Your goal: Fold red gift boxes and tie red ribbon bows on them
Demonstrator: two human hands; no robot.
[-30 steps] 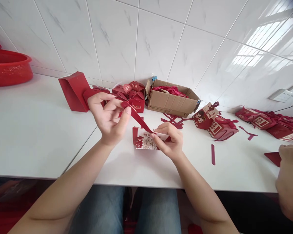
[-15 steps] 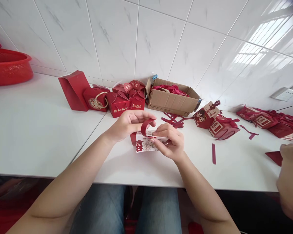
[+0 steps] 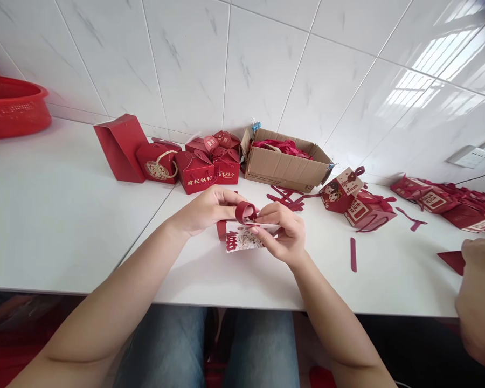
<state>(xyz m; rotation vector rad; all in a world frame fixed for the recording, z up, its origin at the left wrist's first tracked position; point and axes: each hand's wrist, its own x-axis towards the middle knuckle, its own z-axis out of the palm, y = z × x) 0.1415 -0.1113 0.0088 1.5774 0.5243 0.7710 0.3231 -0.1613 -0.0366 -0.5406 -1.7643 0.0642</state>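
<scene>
Between my hands, just above the table, is a small white and red gift box with a red character and flower print on its facing side. My right hand is closed on its top edge, thumb in front and fingers behind. A dark red strap curls into a loop above the box's top. My left hand is closed on this strap from behind, and its fingertips are partly hidden by the loop. Several loose red straps lie on the table behind my right hand.
Along the wall stand finished red gift boxes and a cardboard box with red ribbons inside. More boxes and a single strap are to the right. Another person's hand is at the far right; a red basket is far left.
The strap's loop has become rounder and lower, its free end now brought down to the box top. My left fingers have moved down with it. My right hand keeps its hold.
</scene>
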